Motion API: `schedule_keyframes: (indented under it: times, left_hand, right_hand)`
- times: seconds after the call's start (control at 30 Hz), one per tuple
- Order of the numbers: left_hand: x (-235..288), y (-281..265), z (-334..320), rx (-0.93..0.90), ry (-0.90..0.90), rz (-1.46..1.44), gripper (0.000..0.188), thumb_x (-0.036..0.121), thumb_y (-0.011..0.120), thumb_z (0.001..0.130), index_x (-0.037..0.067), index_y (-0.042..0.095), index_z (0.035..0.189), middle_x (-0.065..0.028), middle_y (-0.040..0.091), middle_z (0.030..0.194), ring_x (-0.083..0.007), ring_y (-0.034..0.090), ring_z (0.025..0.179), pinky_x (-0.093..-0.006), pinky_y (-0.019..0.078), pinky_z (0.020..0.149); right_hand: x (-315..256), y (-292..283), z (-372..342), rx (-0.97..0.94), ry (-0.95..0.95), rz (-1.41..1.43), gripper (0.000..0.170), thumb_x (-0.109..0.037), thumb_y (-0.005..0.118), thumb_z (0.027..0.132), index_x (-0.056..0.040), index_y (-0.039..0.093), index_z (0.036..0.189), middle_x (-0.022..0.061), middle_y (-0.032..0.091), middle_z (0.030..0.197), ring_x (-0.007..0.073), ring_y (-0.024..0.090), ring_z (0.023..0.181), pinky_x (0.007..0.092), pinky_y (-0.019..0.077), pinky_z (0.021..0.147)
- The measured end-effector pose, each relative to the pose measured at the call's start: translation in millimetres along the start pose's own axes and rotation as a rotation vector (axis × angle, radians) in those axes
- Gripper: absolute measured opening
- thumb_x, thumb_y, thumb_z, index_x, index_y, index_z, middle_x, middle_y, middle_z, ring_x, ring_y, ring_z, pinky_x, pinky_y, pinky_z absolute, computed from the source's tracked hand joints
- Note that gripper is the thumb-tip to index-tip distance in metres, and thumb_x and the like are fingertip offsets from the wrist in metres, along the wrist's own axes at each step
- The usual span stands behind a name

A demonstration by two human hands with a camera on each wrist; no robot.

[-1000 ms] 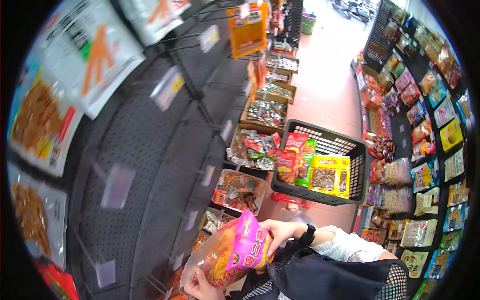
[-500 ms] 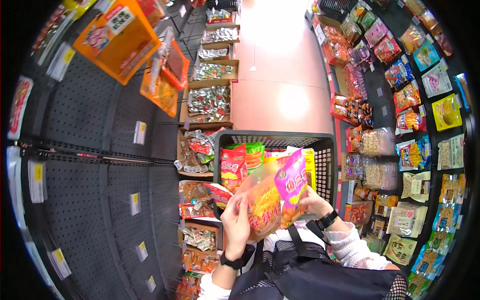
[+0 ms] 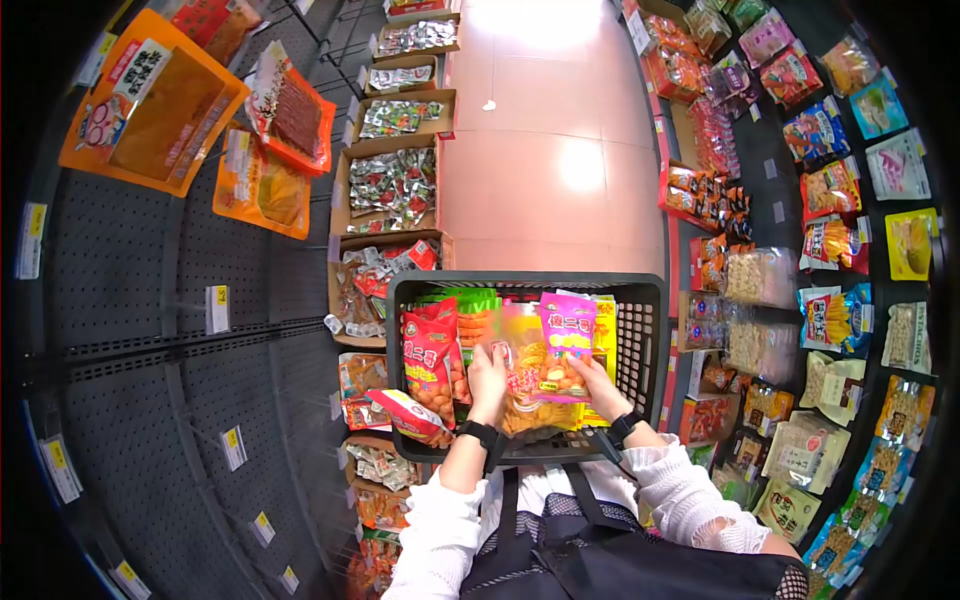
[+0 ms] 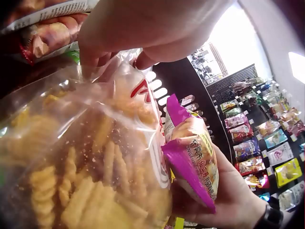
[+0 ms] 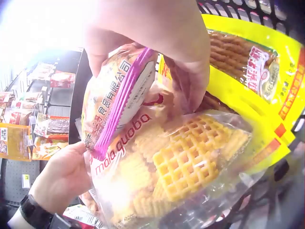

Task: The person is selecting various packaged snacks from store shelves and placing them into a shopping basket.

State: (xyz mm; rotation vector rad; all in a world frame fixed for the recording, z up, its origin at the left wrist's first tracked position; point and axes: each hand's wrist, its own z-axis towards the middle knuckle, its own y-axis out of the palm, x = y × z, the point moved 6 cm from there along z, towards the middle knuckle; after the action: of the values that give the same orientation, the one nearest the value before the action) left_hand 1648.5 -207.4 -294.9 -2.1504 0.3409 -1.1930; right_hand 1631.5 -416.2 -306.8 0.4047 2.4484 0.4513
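My left hand [image 3: 488,388] grips the upper left edge of a clear bag of crispy snacks [image 3: 527,417], marked "mala guoba" in the right wrist view. With my right hand [image 3: 598,392] I hold a purple snack bag [image 3: 567,322], which overlaps the clear bag's right side. Both bags are over a black basket [image 3: 655,340]. Inside it, a red bag [image 3: 428,365] stands at the left, with another red-and-white bag [image 3: 410,417] leaning at the near left. Behind are green packaging [image 3: 482,318] and a yellow bag [image 5: 243,62] of brown snacks.
Dark pegboard shelving [image 3: 120,250] with price tags and hanging orange packs [image 3: 155,105] lines the left. Low boxes of small packets [image 3: 392,188] run along its foot. Hanging snack bags [image 3: 835,315] fill the right side. Tiled floor [image 3: 550,200] extends ahead between them.
The view has swung from the left shelf to face the basket. Both hands have brought the clear and purple bags from beside the shelf to over the basket, lower now than half a second ago.
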Motion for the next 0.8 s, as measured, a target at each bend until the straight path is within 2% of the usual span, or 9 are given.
schedule_keyframes:
  times: [0.1,0.17,0.27,0.37,0.43,0.47,0.5,0.6,0.8]
  left_hand:
    - [4,3,-12,0.062,0.118,-0.089,0.048,0.021,0.049,0.089,-0.006,0.034,0.125,-0.0311,0.053,0.107,-0.0427,0.053,0.1,-0.0451,0.0431,0.084]
    - [20,-1,-33,0.012,0.165,-0.037,0.066,0.012,0.055,0.083,-0.006,0.019,0.135,-0.0299,0.03,0.134,-0.0414,0.034,0.123,-0.0436,0.0295,0.102]
    - [46,-19,-68,0.053,0.309,-0.002,0.071,0.007,0.056,0.081,-0.006,0.015,0.137,-0.0291,0.022,0.138,-0.0415,0.024,0.13,-0.0431,0.0229,0.107]
    - [51,-33,-101,0.003,0.343,-0.01,0.07,0.005,0.056,0.08,-0.006,0.016,0.137,-0.027,0.018,0.141,-0.0401,0.022,0.131,-0.0438,0.0201,0.108]
    - [44,-38,-122,-0.055,0.412,-0.006,0.068,0.001,0.057,0.078,-0.006,0.019,0.135,-0.0272,0.019,0.141,-0.041,0.024,0.13,-0.0439,0.0227,0.107]
    - [42,-45,-130,-0.007,0.462,-0.02,0.063,0.002,0.058,0.077,-0.004,0.028,0.133,-0.0274,0.028,0.137,-0.0413,0.032,0.125,-0.0451,0.0286,0.103]
    - [35,-50,-137,-0.003,0.461,-0.019,0.063,0.002,0.058,0.077,-0.004,0.028,0.133,-0.0274,0.028,0.137,-0.0413,0.032,0.125,-0.0451,0.0286,0.103]
    - [24,-71,-158,0.08,0.601,0.091,0.057,0.0,0.058,0.076,-0.003,0.033,0.128,-0.0245,0.039,0.127,-0.039,0.043,0.115,-0.0429,0.0371,0.095]
    - [-12,-137,-153,0.493,0.378,0.17,0.047,0.009,0.049,0.086,-0.005,0.032,0.128,-0.0235,0.032,0.133,-0.0382,0.032,0.125,-0.0466,0.0238,0.104]
  right_hand:
    - [1,1,-3,0.033,-0.05,-0.035,0.033,-0.024,0.06,0.087,-0.005,0.055,0.113,0.0019,0.061,0.106,0.0094,0.057,0.092,0.0248,0.0453,0.083]
    - [3,2,-8,0.024,-0.052,-0.007,0.033,-0.024,0.06,0.087,-0.0047,0.055,0.113,0.0028,0.061,0.105,0.0095,0.057,0.094,0.0255,0.0443,0.084]
    - [2,3,-17,0.028,-0.058,-0.061,0.032,-0.022,0.061,0.086,-0.0039,0.056,0.111,0.0031,0.059,0.108,0.0099,0.056,0.095,0.0253,0.0443,0.084]
    - [-1,-5,-21,0.077,-0.257,-0.324,0.036,-0.025,0.066,0.082,-0.0004,0.057,0.108,0.0087,0.051,0.116,0.0162,0.053,0.103,0.0293,0.0424,0.089]
    - [-4,4,-26,0.043,-0.369,-0.853,0.048,-0.029,0.07,0.077,0.0035,0.055,0.109,0.0152,0.041,0.124,0.0247,0.044,0.114,0.0341,0.0377,0.095]
    - [1,5,-25,0.01,-0.292,-0.871,0.063,-0.034,0.07,0.076,0.0038,0.045,0.12,0.0207,0.036,0.127,0.031,0.037,0.12,0.0378,0.0324,0.1]
    - [3,6,-26,0.006,-0.293,-0.873,0.063,-0.034,0.07,0.076,0.0038,0.045,0.12,0.0207,0.036,0.127,0.031,0.037,0.12,0.0378,0.0324,0.1]
    - [-6,0,-37,0.263,-0.455,-1.021,0.075,-0.037,0.067,0.078,0.0031,0.03,0.13,0.0229,0.036,0.127,0.0349,0.037,0.119,0.0392,0.0309,0.102]
    - [-66,7,-108,0.501,-0.875,-1.263,0.059,-0.018,0.063,0.079,0.0035,0.034,0.127,0.0214,0.032,0.134,0.0354,0.032,0.125,0.0412,0.0259,0.104]
